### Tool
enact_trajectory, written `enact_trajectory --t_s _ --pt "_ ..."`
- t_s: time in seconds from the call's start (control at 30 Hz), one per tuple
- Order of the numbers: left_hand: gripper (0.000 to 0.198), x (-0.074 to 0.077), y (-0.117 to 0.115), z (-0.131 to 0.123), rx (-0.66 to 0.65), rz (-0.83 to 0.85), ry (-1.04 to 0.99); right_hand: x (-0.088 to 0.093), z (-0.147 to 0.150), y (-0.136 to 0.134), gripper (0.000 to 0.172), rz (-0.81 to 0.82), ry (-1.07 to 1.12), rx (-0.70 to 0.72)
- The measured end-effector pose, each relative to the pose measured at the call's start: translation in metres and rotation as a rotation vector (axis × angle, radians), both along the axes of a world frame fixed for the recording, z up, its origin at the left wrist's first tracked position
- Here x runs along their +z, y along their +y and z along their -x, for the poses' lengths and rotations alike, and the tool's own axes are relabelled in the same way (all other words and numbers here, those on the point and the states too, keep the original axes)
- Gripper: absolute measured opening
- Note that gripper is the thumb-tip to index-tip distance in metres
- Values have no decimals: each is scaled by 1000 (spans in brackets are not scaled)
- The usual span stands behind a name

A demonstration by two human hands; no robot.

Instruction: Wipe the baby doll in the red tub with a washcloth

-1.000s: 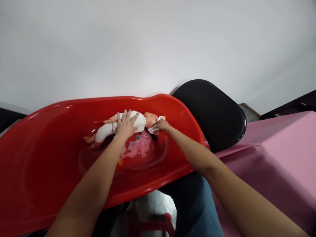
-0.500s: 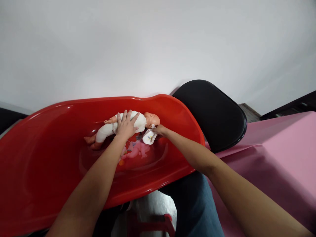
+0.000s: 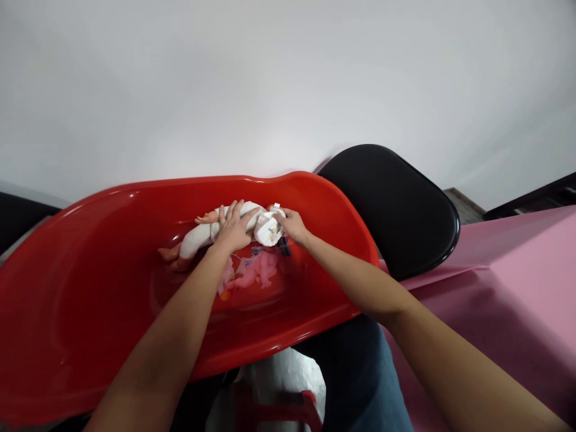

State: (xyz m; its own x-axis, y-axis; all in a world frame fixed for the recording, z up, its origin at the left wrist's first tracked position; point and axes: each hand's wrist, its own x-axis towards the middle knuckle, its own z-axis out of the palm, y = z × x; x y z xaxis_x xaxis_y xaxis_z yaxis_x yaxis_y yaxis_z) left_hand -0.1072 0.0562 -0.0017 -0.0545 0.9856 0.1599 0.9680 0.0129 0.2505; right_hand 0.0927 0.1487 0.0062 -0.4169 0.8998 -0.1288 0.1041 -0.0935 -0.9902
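White cloth [image 3: 269,230] pinched in right hand [image 3: 293,227]; doll [image 3: 197,239] directly beneath left hand [image 3: 234,233], fingers spread. Apparent step: working cloth at doll's head end; next move calls for steady support.

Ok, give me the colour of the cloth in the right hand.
The cloth is white with a small coloured print, as the head view shows.

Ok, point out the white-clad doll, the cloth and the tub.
Doll [image 3: 202,234]: head view, on its white-covered upper leg.
Cloth [image 3: 269,230]: head view, on its printed side.
Tub [image 3: 108,246]: head view, on its bare inner wall.
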Motion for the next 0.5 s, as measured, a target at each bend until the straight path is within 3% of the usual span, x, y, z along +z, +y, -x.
enact_trajectory --t_s 0.13,0.27,0.4,0.5 --pt "70 0 1 1 11 -13 -28 16 0 0 21 -99 -60 -68" --pt "61 -1 3 2 24 -37 -53 24 1 -3 30 -292 -84 -63" --pt "67 -2 4 5 12 -46 -95 17 2 -7 48 -446 -110 201" --pt "93 -1 2 7 5 -66 -118 2 4 -7 46 -638 -186 430"
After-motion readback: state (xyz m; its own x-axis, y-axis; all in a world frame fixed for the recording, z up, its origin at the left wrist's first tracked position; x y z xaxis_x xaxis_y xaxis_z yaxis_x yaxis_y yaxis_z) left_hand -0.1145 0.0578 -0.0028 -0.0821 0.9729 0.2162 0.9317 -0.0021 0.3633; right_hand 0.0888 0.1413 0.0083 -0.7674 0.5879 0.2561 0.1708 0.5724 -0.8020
